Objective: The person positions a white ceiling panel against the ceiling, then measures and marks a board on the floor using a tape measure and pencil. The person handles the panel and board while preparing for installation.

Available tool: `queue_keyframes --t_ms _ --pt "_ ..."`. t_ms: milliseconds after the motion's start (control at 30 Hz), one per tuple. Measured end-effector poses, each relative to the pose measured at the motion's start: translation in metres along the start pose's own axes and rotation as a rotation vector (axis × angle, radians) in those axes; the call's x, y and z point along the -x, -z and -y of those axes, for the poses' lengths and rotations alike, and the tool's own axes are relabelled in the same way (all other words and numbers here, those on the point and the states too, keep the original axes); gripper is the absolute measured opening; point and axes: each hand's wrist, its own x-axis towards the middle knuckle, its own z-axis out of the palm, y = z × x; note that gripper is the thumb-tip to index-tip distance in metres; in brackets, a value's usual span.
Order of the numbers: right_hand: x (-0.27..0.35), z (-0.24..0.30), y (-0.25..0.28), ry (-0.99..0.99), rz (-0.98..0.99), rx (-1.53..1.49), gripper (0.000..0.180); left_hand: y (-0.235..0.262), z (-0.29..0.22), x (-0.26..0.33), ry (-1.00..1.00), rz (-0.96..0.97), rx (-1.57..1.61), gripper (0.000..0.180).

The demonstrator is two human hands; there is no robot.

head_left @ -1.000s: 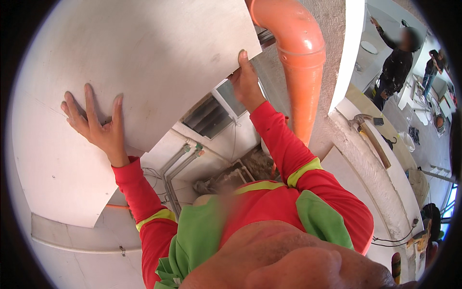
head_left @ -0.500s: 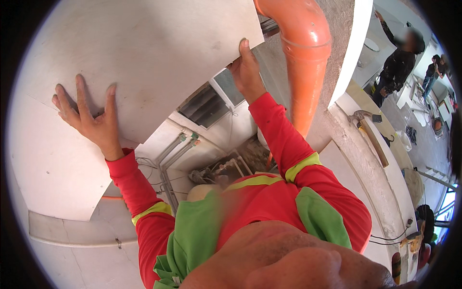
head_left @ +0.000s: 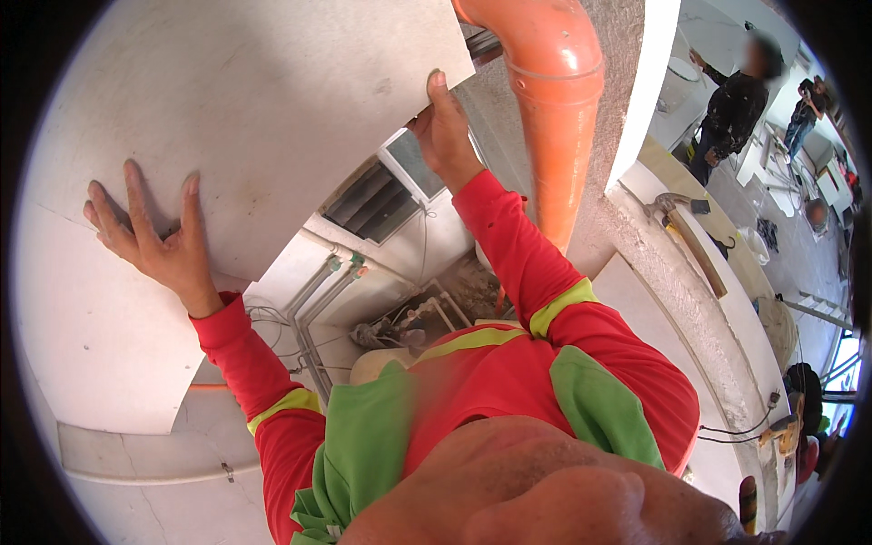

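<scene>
At upper left, your left hand lay spread on the white panel. Your right hand, well apart, clasped the panel's edge at upper centre.

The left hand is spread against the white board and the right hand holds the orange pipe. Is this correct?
Not quite: the right hand holds the white board at its edge, not the orange pipe, as the head view shows. The left hand is spread against the board.
</scene>
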Motion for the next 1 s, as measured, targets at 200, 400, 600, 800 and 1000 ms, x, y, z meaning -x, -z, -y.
queue_keyframes --t_ms 200,400,600,800,1000 --pt "-0.002 -0.005 0.003 -0.002 -0.034 -0.004 0.06 0.0 0.002 0.002 -0.015 0.003 -0.009 0.071" --pt "-0.004 -0.013 0.005 -0.031 -0.076 0.068 0.061 0.002 0.0 0.002 0.023 0.051 0.03 0.066" --pt "0.0 -0.005 0.003 -0.061 -0.068 0.057 0.069 -0.003 0.009 -0.005 -0.116 -0.037 -0.009 0.057" --pt "0.008 0.015 0.003 -0.012 -0.177 0.313 0.071 -0.006 0.011 -0.002 -0.116 -0.065 -0.061 0.055" --pt "0.013 0.035 0.004 -0.057 -0.147 0.422 0.062 -0.005 0.006 -0.002 -0.049 -0.066 -0.07 0.059"
